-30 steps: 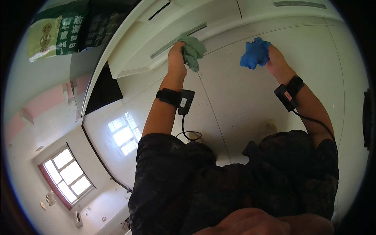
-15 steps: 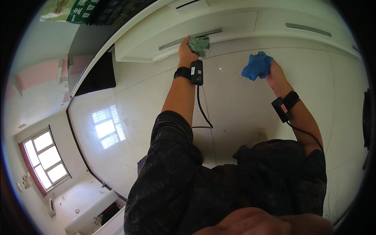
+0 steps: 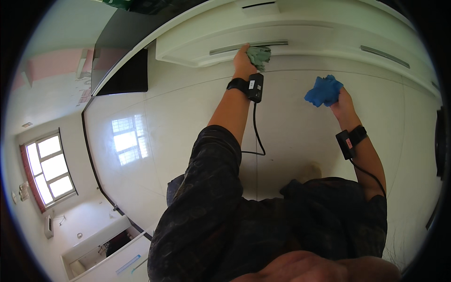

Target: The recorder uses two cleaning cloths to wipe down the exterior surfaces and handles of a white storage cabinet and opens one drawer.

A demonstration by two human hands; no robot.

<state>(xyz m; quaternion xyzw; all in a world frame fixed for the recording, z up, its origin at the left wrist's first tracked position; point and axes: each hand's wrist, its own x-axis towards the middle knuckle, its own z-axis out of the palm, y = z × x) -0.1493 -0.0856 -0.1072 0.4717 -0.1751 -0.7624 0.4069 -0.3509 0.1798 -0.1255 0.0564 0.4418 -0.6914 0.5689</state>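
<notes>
My left hand (image 3: 243, 61) is stretched out to a low white drawer front and is closed around a crumpled green cloth (image 3: 259, 57). The green cloth lies against or right beside the long metal handle (image 3: 225, 49); its contact with the handle is hard to make out. Farther right and nearer to me, my right hand (image 3: 345, 102) grips a bunched blue cloth (image 3: 324, 90), held in the air over the pale tiles. Each wrist carries a strapped black box with a cable.
The white cabinet (image 3: 310, 35) runs along the far side, with a second metal handle (image 3: 385, 57) at the right. A dark glossy top (image 3: 141, 28) and a black panel (image 3: 124, 75) stand at the left. Pale floor tiles (image 3: 188, 108) lie below, reflecting a window.
The view has turned a little, shifting the cabinet rightward in the picture. My left hand with the green cloth has moved slightly right along the handle; the blue cloth sits a bit lower.
</notes>
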